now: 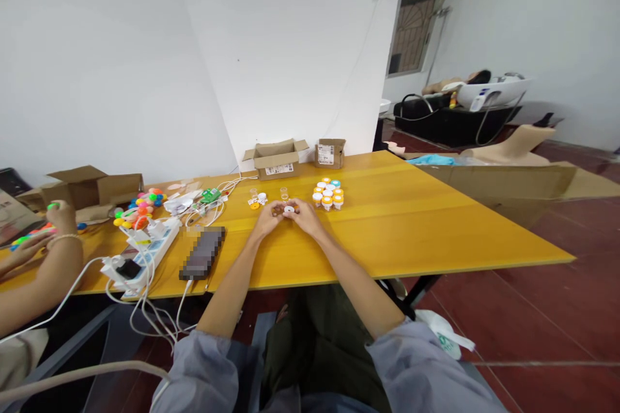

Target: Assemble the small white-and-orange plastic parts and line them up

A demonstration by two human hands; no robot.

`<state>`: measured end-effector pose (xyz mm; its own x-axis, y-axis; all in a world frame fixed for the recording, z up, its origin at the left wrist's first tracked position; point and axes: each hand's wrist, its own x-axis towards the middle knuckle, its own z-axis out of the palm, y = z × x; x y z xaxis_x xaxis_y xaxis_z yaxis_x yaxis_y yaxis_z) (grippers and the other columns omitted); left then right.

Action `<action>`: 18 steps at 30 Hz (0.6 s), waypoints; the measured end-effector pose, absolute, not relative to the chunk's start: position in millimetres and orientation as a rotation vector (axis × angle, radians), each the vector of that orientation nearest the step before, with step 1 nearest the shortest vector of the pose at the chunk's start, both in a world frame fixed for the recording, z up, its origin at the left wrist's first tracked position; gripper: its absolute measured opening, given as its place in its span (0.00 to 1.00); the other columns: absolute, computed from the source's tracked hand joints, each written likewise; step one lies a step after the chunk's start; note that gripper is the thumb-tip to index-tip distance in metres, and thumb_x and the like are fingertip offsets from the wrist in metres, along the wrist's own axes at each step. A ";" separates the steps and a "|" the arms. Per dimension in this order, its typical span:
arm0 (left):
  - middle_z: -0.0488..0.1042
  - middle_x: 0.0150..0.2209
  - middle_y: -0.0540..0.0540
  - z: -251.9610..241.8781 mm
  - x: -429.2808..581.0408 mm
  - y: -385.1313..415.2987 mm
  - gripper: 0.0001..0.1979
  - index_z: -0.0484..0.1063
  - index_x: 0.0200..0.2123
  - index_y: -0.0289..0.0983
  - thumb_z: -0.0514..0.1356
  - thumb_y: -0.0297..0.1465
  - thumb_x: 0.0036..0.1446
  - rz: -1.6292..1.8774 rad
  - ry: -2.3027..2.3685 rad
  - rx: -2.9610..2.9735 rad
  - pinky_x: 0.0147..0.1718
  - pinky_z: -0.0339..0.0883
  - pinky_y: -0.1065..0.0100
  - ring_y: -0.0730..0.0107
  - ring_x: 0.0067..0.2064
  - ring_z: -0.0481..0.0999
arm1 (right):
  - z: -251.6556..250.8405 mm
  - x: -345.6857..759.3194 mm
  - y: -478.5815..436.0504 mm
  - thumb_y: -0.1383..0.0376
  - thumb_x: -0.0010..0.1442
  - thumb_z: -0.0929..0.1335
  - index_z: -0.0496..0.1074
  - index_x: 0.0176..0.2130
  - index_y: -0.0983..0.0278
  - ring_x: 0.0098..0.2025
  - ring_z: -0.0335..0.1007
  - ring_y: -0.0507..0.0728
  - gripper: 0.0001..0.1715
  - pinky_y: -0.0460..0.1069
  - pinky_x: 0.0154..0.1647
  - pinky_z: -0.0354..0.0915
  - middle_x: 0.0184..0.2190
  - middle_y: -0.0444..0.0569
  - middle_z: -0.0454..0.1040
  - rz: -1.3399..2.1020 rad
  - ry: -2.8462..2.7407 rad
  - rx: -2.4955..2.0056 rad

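My left hand [268, 218] and my right hand [304, 215] meet above the table, fingers closed around a small white round lid [289, 210]. Both sets of fingertips appear to touch it, though its underside is hidden. Just beyond them stands a small clear cup [284, 193]. To the left are another clear cup [254, 193], small white parts [262, 197] and a yellow ring-like part [254, 206]. On the right, several small jars with white, yellow and blue lids [328, 193] stand upright in a tight group.
Two cardboard boxes, an open one [276, 160] and a smaller one [330, 153], stand by the wall. Leftward lie a phone [202, 253], a power strip [159, 248] with cables, and colourful balls [145, 206]. A co-worker's hand [62, 216] holds a green ball at far left.
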<state>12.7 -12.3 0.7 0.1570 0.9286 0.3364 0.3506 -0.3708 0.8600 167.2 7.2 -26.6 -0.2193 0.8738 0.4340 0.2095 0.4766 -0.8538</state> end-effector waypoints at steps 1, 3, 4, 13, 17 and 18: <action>0.82 0.39 0.46 0.5 13.4 -13.2 0.11 0.79 0.36 0.38 0.68 0.27 0.46 1.191 1.203 1.823 0.43 0.74 0.62 0.63 0.42 0.80 | -25.9 167.3 6.9 0.66 0.51 0.73 0.76 0.38 0.62 0.38 0.77 0.56 0.11 0.52 0.43 0.73 0.39 0.47 0.80 0.818 -1.701 -0.933; 0.82 0.40 0.45 -0.4 14.6 -14.4 0.12 0.78 0.38 0.38 0.69 0.29 0.47 1.176 1.173 1.834 0.43 0.74 0.63 0.63 0.42 0.79 | -24.5 167.7 6.1 0.65 0.52 0.73 0.76 0.38 0.61 0.38 0.77 0.57 0.10 0.52 0.42 0.73 0.38 0.47 0.80 0.803 -1.686 -0.935; 0.81 0.40 0.45 -1.1 14.9 -14.6 0.13 0.78 0.38 0.38 0.69 0.30 0.47 1.168 1.161 1.844 0.43 0.74 0.63 0.63 0.42 0.79 | -23.9 167.8 5.8 0.64 0.53 0.72 0.76 0.37 0.61 0.38 0.77 0.57 0.09 0.53 0.42 0.73 0.37 0.47 0.80 0.791 -1.676 -0.940; 0.79 0.35 0.47 -8.7 11.8 -9.7 0.08 0.79 0.33 0.40 0.69 0.28 0.46 1.206 1.281 2.091 0.53 0.67 0.56 0.59 0.44 0.76 | -22.3 169.9 7.0 0.63 0.59 0.67 0.77 0.37 0.60 0.41 0.78 0.58 0.08 0.53 0.46 0.73 0.38 0.48 0.82 0.698 -1.570 -0.964; 0.78 0.34 0.47 -8.6 11.7 -10.4 0.05 0.80 0.31 0.42 0.69 0.30 0.48 1.167 1.300 2.144 0.54 0.66 0.56 0.58 0.44 0.75 | -23.9 171.1 8.5 0.64 0.58 0.66 0.78 0.37 0.59 0.39 0.78 0.58 0.09 0.54 0.46 0.73 0.37 0.47 0.82 0.681 -1.586 -0.984; 0.78 0.34 0.47 -8.4 11.6 -10.4 0.04 0.81 0.31 0.42 0.69 0.31 0.48 1.158 1.303 2.154 0.54 0.66 0.56 0.58 0.44 0.75 | -23.9 171.3 8.2 0.64 0.58 0.66 0.78 0.37 0.59 0.39 0.78 0.58 0.09 0.54 0.45 0.73 0.37 0.47 0.82 0.674 -1.594 -0.992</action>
<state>11.6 -10.4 -8.4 0.2354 0.8574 0.4576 0.5546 -0.5052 0.6613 171.3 8.2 -23.9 -0.0621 0.8687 0.4915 0.2526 0.4901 -0.8343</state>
